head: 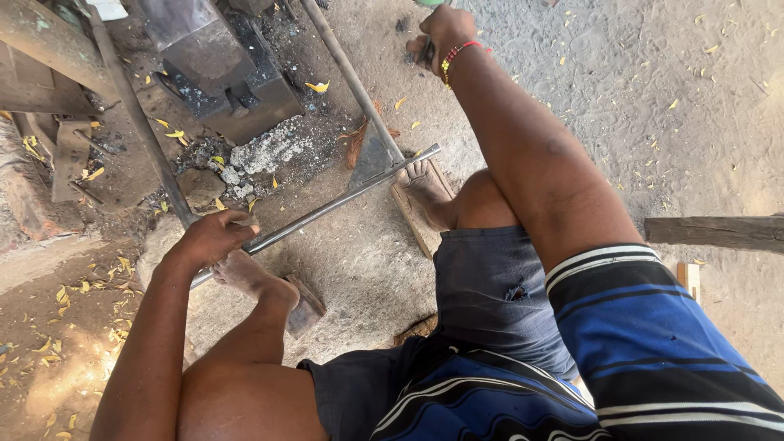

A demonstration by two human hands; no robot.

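Sandy, packed earth strewn with yellow leaf scraps spreads under us as we sit low, knees bent, in dark shorts and a blue striped shirt. Nearest, our left arm runs forward along the thigh, and our left hand (211, 238) is wrapped tight, knuckles up, around a thin metal rod (343, 200) that lies slanting across the ground. Our bare left foot (249, 276) rests just beneath that grip, and our right foot (425, 186) presses on a flat wooden board (412, 220) beside the rod's far end. Beyond lie a crumbly pile of grey ash (265, 149) and a dark, blocky steel anvil (220, 69). Farthest, our right arm stretches out straight; our right hand (441, 34), beaded band at the wrist, is clenched on a small dark tool (427, 54).
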